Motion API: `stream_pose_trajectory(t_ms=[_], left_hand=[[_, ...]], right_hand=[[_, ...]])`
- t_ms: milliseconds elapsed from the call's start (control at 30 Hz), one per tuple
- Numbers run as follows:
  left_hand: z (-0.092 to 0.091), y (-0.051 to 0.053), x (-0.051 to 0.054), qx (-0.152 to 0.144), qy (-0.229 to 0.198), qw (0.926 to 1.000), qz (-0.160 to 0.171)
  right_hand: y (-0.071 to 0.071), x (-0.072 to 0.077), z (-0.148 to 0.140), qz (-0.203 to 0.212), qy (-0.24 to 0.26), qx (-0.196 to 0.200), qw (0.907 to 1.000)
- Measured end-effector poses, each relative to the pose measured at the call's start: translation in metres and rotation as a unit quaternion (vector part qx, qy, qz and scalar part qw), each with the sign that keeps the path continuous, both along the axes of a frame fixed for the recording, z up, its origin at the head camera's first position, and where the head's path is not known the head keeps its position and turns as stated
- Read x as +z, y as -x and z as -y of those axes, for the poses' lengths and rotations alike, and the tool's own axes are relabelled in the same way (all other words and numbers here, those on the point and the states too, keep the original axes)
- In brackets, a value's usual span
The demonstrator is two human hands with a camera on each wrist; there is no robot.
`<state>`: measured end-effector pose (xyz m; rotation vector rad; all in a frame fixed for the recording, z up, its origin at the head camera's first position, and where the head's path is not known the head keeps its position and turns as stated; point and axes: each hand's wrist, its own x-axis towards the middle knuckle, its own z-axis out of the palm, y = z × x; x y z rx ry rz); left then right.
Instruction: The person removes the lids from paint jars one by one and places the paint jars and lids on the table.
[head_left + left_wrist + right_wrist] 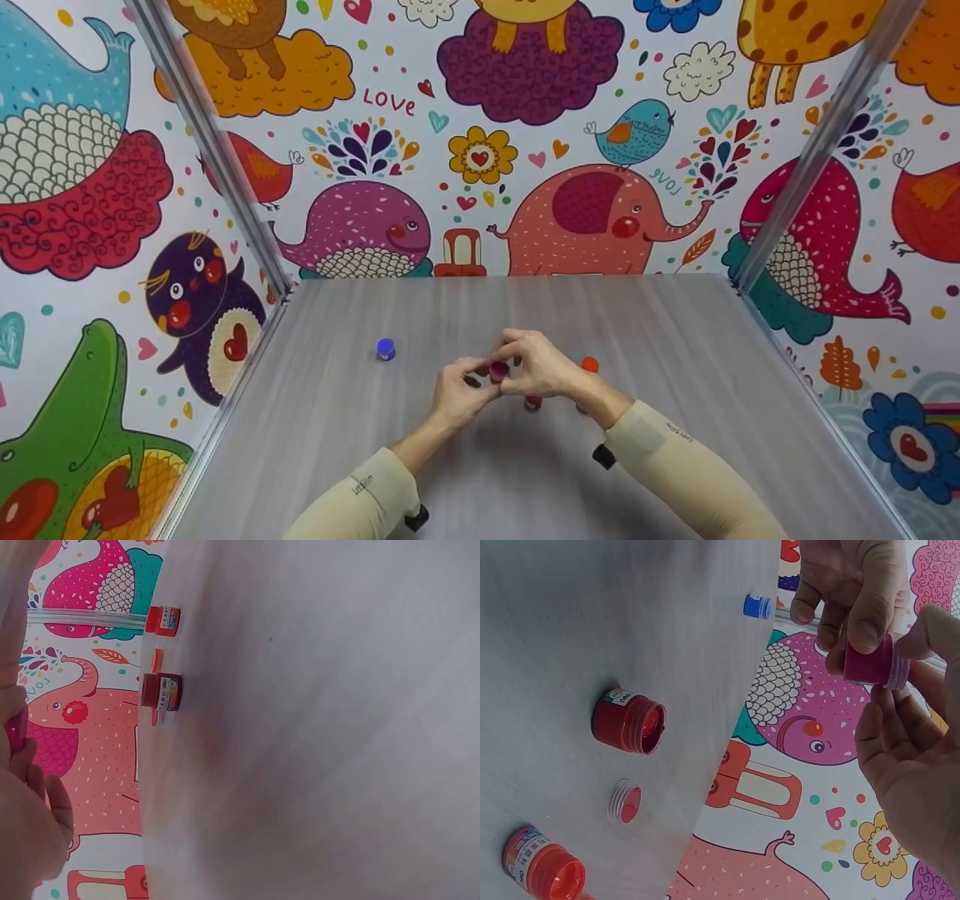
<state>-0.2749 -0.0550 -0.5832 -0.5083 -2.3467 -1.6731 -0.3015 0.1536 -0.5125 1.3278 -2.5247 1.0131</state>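
Both left hand [457, 395] and right hand [538, 365] are pinching a magenta jar [865, 664], likely light, rigid, best held mid-body.

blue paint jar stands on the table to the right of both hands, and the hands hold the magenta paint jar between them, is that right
Not quite: the blue paint jar stands on the table to the left of both hands, as the head view shows. The left hand and right hand do hold the magenta paint jar between them.
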Motion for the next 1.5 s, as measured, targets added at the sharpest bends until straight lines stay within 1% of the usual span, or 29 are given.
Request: stream_pose_trajectory(t_ms=[67, 133, 200, 267, 367, 500, 700, 900, 1033, 1300, 1500], left_hand=[[0.0, 0.0, 0.0, 0.0, -0.003, 1.0, 0.002], [0.0, 0.0, 0.0, 0.002, -0.004, 1.0, 0.003], [0.001, 0.0, 0.001, 0.006, -0.003, 1.0, 0.002], [0.001, 0.0, 0.002, 0.013, -0.001, 0.9999, 0.001], [0.001, 0.0, 0.003, 0.018, 0.001, 0.9998, -0.005], [0.001, 0.0, 0.004, 0.016, -0.006, 0.9998, -0.008], [0.0, 0.0, 0.004, 0.015, -0.017, 0.9997, 0.0], [-0.001, 0.0, 0.002, 0.016, -0.023, 0.9996, 0.008], [-0.001, 0.0, 0.001, 0.018, -0.02, 0.9996, 0.005], [0.001, 0.0, 0.005, 0.006, -0.014, 0.9998, 0.014], [0.001, -0.001, 0.004, 0.008, -0.011, 0.9998, 0.012]], right_hand=[[0.0, -0.002, 0.0, 0.0, 0.011, -0.007, 0.9999], [-0.002, -0.004, -0.001, 0.003, 0.027, -0.029, 0.9992], [-0.004, -0.008, 0.0, 0.017, 0.047, -0.068, 0.9964], [-0.007, -0.011, 0.001, 0.034, 0.066, -0.11, 0.9912], [-0.011, -0.017, 0.003, 0.054, 0.086, -0.153, 0.9831], [-0.013, -0.021, 0.007, 0.055, 0.096, -0.169, 0.9794], [-0.015, -0.023, 0.009, 0.058, 0.101, -0.19, 0.9748], [-0.014, -0.024, 0.009, 0.057, 0.105, -0.204, 0.9716], [-0.014, -0.025, 0.007, 0.052, 0.105, -0.201, 0.9725], [-0.014, -0.019, 0.005, 0.045, 0.089, -0.167, 0.9809], [-0.012, -0.018, 0.005, 0.044, 0.086, -0.141, 0.9852]])
